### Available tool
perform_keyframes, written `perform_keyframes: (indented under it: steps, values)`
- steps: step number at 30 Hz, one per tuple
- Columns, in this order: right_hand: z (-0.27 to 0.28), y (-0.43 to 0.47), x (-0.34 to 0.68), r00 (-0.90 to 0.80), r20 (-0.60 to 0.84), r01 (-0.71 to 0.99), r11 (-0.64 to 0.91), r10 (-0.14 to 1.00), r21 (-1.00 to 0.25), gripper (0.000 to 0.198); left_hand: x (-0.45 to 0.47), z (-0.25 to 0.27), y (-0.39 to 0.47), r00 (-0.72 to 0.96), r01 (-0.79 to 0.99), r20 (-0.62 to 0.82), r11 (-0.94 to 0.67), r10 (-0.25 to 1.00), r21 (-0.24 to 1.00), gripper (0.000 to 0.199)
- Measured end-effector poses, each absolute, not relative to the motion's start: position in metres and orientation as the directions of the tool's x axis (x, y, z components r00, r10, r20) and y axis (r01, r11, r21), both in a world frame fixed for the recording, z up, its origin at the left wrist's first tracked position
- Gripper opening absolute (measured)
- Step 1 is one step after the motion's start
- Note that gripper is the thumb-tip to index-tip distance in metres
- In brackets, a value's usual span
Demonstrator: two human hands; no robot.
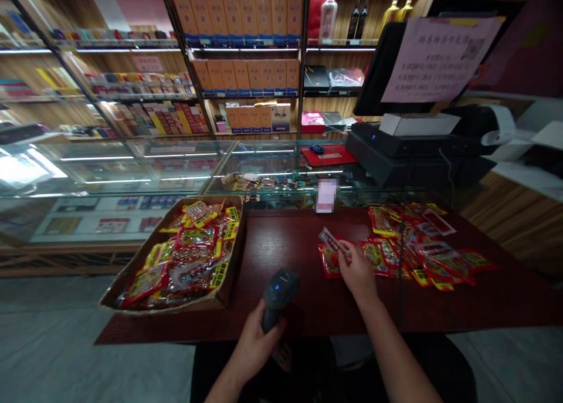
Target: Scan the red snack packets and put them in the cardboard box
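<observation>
My left hand [257,339] is wrapped round the handle of a dark barcode scanner [281,288], which shows a small blue light and is held above the table's front edge. My right hand [356,268] pinches a small clear snack packet [331,240], tilted up and to the left. Under and beside that hand lie red and yellow snack packets [382,256], spread in a loose pile to the right. At the left, a cardboard box [233,294] holds several more packets of the same kind.
The dark red wooden table [268,233] meets a glass display counter [281,156]. A monitor with a paper sign [440,60] stands on a black cash drawer [422,159] at the right. A thin cable hangs down in front of the packet pile. Stocked shelves line the back.
</observation>
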State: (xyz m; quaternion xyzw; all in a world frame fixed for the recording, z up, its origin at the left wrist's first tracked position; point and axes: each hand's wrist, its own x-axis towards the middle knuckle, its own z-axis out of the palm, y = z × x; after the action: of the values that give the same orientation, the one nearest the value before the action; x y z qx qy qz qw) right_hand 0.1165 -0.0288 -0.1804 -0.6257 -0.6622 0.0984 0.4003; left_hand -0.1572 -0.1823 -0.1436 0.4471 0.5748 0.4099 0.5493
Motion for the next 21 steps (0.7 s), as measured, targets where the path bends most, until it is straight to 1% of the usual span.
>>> perform_keyframes:
  steps: [2, 4, 6, 13, 18, 21]
  values:
    - [-0.180, -0.037, 0.108, 0.038, 0.415, 0.709, 0.268, 0.909, -0.653, 0.031, -0.157, -0.143, -0.182, 0.019, 0.084, -0.259, 0.257, 0.966, 0.963, 0.051]
    - [-0.179, -0.042, 0.102, -0.017, 0.438, 0.702, 0.323, 0.899, -0.634, 0.028, -0.157, -0.142, -0.182, 0.027, 0.093, -0.263, 0.259, 0.965, 0.961, 0.050]
    - [-0.177, -0.043, 0.100, -0.039, 0.457, 0.708, 0.347, 0.888, -0.615, 0.027, -0.157, -0.142, -0.181, 0.032, 0.098, -0.264, 0.260, 0.964, 0.961, 0.049]
    - [-0.180, -0.040, 0.102, -0.034, 0.511, 0.730, 0.371, 0.859, -0.574, 0.028, -0.161, -0.150, -0.182, 0.058, 0.130, -0.214, 0.206, 0.975, 0.970, 0.044]
    - [-0.184, -0.038, 0.102, -0.034, 0.509, 0.714, 0.377, 0.860, -0.589, 0.026, -0.162, -0.154, -0.183, 0.067, 0.152, -0.189, 0.178, 0.980, 0.972, 0.041]
    - [-0.183, -0.039, 0.103, -0.029, 0.506, 0.706, 0.376, 0.862, -0.600, 0.026, -0.162, -0.155, -0.184, 0.067, 0.135, -0.194, 0.184, 0.979, 0.974, 0.041]
